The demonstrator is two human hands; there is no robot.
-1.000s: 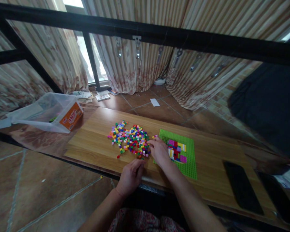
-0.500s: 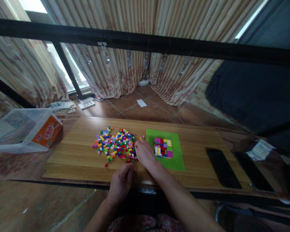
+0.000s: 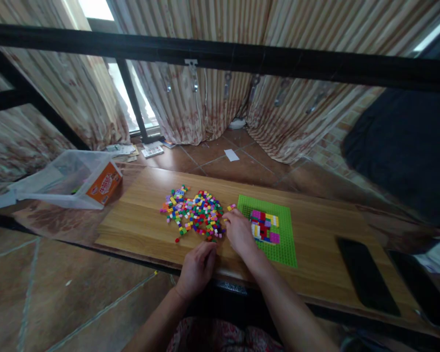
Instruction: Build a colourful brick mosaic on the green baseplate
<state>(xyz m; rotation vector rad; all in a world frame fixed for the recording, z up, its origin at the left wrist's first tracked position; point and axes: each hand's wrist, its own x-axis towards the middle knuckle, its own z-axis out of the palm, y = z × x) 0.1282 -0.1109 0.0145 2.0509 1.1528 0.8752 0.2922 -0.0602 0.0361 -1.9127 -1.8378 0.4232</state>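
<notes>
A loose pile of small coloured building bricks [image 3: 194, 211] lies on the wooden board. My right hand [image 3: 238, 231] is just off the pile's right edge, its fingertips pinched on a small yellow building brick [image 3: 225, 220]. My left hand [image 3: 198, 266] rests at the board's front edge, below the pile, with its fingers curled closed; whatever they hold, if anything, is hidden. To the right of my right hand lies a green studded baseplate [image 3: 286, 239]. On it sits a low, many-coloured brick build [image 3: 264, 227], its left side partly behind my right hand.
A clear plastic box [image 3: 69, 198] with an orange label stands left of the wooden board [image 3: 132, 215]. Two dark, phone-like slabs lie at the right, one [image 3: 366, 274] on the board. A black metal bar [image 3: 220, 56] crosses in front of the curtains [image 3: 212, 107].
My view has turned left, so the scene sits further right. My right hand has drawn slightly away from the pile, a yellow building brick now showing at its fingertips. My left hand stays closed.
</notes>
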